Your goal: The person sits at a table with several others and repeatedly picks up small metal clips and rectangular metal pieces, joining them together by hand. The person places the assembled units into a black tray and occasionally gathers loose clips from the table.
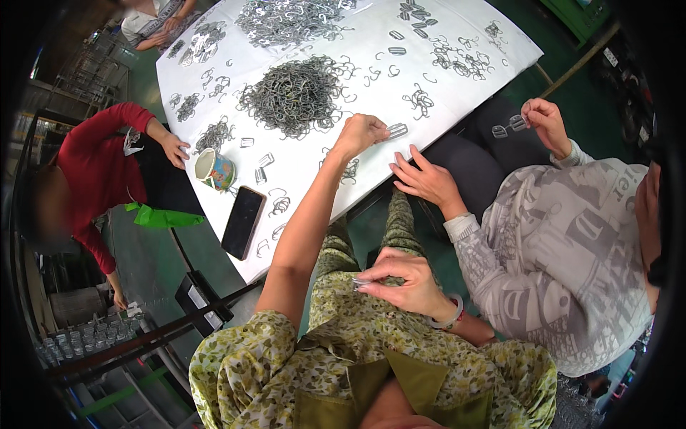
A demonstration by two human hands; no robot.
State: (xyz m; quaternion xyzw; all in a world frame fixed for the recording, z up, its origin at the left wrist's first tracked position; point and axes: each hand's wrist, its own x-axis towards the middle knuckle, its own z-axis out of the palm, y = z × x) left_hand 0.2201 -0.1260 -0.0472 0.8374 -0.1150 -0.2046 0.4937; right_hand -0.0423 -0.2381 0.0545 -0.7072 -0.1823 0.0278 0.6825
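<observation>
My left hand [363,136] reaches over the white table with its fingers pinched together at the end of a flat metal slide buckle [398,130], close to the table's right edge. My right hand [409,284] is held low in front of my body. Its thumb and fingers are closed on a small shiny metal piece [360,283], mostly covered by the fingertips. Beyond my left hand lies a big heap of curved metal hooks [291,96]. A few loose hooks [350,170] lie beside my left forearm.
A black phone [243,222] and a patterned paper cup [214,169] stand left on the table [389,86]. At right, a co-worker's hand [429,179] rests near the edge; their other hand holds joined buckles [509,126]. Someone in red [107,157] sits at left.
</observation>
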